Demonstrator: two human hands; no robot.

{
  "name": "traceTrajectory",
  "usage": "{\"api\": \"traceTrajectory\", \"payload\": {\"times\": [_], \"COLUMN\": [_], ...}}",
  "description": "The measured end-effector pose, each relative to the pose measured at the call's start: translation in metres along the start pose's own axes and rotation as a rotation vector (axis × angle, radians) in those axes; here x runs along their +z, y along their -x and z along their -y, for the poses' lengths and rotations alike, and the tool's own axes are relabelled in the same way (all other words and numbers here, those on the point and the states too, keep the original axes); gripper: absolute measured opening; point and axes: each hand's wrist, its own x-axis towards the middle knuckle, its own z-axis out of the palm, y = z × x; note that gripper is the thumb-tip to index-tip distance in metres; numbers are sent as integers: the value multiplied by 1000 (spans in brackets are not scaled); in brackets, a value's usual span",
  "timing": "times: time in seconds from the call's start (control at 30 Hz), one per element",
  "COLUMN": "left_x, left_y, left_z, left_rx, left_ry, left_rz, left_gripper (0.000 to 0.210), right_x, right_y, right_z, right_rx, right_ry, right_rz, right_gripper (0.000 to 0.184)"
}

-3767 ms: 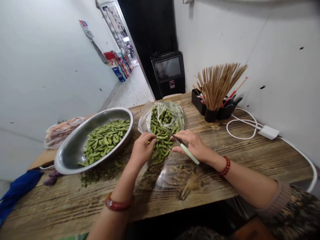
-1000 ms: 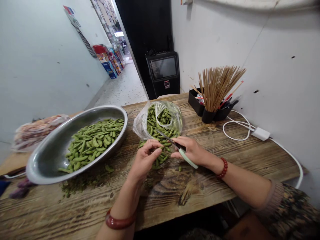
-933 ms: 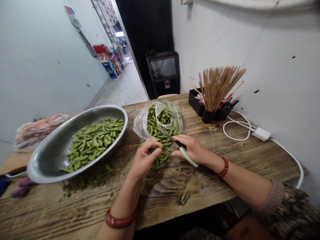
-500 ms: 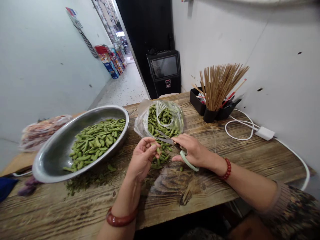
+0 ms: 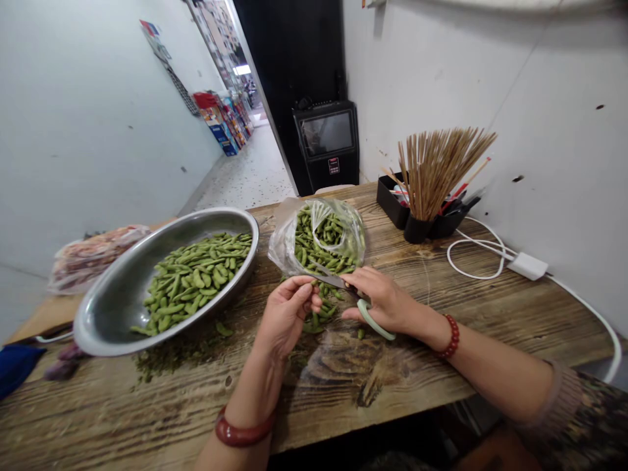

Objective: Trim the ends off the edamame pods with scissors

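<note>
My right hand [image 5: 380, 297] is wrapped round a pair of scissors [image 5: 369, 318] with pale green handles, whose blades point left and stand apart. My left hand [image 5: 289, 311] is closed in a pinch on a green soybean pod [image 5: 315, 284], mostly hidden by the fingers, right at the blades. Just beyond both hands lies a clear plastic bag [image 5: 280, 235] full of pods, with loose pods [image 5: 320, 316] spilled out in front of it. To the left, a large steel basin [image 5: 110, 301] holds a heap of green pods [image 5: 196, 278].
Green trimmings [image 5: 167, 358] lie beneath the basin's near edge. A black holder [image 5: 392, 201] with wooden skewers [image 5: 436, 170] stands at the back right, beside a white cable [image 5: 586, 297] with an adapter. A bag of pinkish food [image 5: 98, 255] sits behind the basin.
My left hand has turned slightly and brought the pod up against the scissor blades. The whole view has shifted a little, so everything appears slightly further right.
</note>
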Motion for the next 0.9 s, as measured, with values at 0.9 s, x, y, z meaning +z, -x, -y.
{"api": "traceTrajectory", "payload": {"times": [0.9], "left_x": [8], "left_y": [6], "left_z": [2], "left_rx": [39], "left_ry": [-174], "left_rz": [52], "left_gripper": [25], "right_x": [-2], "right_y": [0], "right_z": [2], "right_rx": [-31], "right_ry": [27], "right_rz": [113], "right_gripper": [50]}}
